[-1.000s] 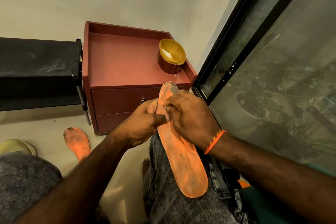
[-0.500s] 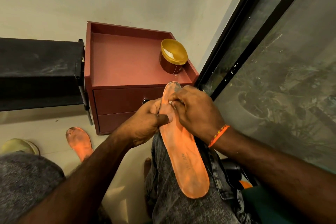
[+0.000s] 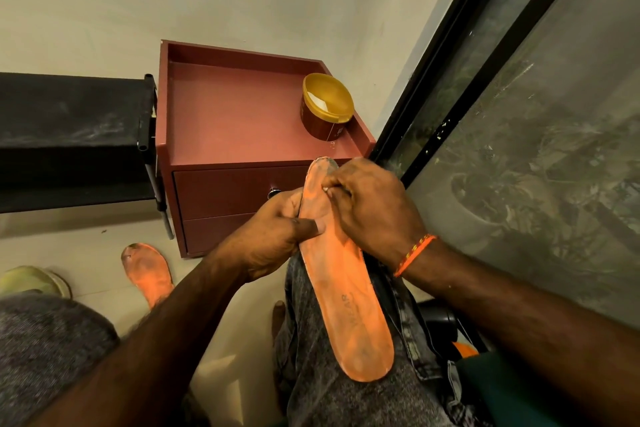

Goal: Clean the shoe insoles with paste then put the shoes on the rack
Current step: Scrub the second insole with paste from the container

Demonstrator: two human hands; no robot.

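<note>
While the long orange foam insole (image 3: 341,274) lies lengthwise along the person's grey-denim right thigh (image 3: 311,374), both hands work at its toe end. The left hand (image 3: 273,232) grips the insole's left edge, fingers curled underneath and the thumb pressed flat across the top face. Just beyond that thumb, the right hand (image 3: 372,204) sits on the grimy grey toe section, its fingertips bunched tightly together and pressed against the foam; something small and pale shows between them, too small to identify. An orange braided thread band (image 3: 414,255) circles the right wrist.

Past the fingertips stands a reddish-brown wooden bedside cabinet (image 3: 221,135) with two drawers, and on its top, near the right rim, sits a round brown tub with a gold interior (image 3: 325,111), lid off, holding some white paste. Left of the left hand, on the pale floor, lies a second orange insole (image 3: 147,270), dirty at the toe, and beside it the edge of a yellow-green shoe (image 3: 33,281). A black metal-framed rack shelf (image 3: 69,125) stands against the cabinet's left side. To the right of the right hand runs a black-framed glass window (image 3: 519,114).
</note>
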